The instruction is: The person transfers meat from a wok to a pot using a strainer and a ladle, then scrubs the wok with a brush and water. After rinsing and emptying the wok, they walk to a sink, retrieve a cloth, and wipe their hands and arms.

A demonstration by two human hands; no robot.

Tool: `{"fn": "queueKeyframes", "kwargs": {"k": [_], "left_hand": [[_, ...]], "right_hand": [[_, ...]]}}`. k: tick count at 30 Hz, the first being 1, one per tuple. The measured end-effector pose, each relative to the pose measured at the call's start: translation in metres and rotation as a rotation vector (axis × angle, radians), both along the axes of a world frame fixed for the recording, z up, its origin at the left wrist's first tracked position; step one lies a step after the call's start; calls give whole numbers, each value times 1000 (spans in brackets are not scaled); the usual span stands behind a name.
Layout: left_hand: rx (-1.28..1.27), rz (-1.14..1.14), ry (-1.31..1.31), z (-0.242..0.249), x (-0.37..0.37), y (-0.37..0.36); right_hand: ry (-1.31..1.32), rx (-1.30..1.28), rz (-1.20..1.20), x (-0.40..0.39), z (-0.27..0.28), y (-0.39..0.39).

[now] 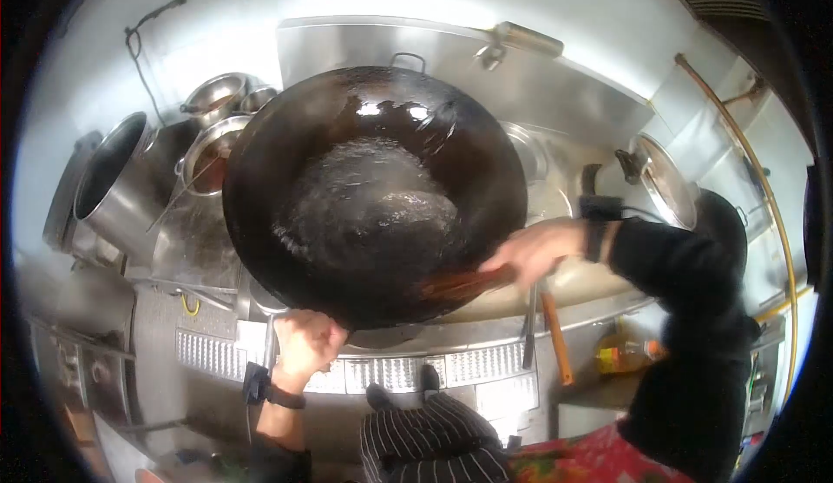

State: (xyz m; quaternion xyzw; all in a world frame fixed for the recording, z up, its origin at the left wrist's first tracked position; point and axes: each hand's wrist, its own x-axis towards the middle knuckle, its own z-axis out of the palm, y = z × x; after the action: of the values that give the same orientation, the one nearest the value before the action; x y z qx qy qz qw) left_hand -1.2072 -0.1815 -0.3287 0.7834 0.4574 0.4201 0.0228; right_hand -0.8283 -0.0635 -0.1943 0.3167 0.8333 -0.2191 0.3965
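A large dark wok (286, 144) sits on the stove, tilted toward me, with swirling water (373, 197) in its bowl. My left hand (308, 340) is closed at the wok's near left rim; its fingers hide exactly what part they grip. In my right hand (547, 253) is a brown bamboo wok brush (464, 286), its bristle end down inside the wok near the right side. Motion blurs the brush and right hand somewhat. Far back on the wok rim stands a loop handle (408, 58).
Left of the wok stand a tall steel pot (121, 179) and steel bowls (217, 94). To the right are a lidded pot (664, 179), a wooden-handled utensil (556, 335) and an oil bottle (626, 353). A faucet (521, 40) projects from the back wall.
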Motion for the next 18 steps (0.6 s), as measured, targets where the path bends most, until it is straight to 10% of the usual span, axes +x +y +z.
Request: {"fn": "queueKeyframes", "kwargs": {"k": [3,8,11,18], "left_hand": [[-7,5,0,12,9,-6],[195,13,-13,52,37,14],[277,118,-28,99,59,49],[266,316,-106,211,96,145]], "right_hand": [[-35,255,-506,73,52,-3],[215,907,-669,186,-2,-4],[647,746,-899,220,-100,-47],[283,499,-954,123,-241,-139]]}}
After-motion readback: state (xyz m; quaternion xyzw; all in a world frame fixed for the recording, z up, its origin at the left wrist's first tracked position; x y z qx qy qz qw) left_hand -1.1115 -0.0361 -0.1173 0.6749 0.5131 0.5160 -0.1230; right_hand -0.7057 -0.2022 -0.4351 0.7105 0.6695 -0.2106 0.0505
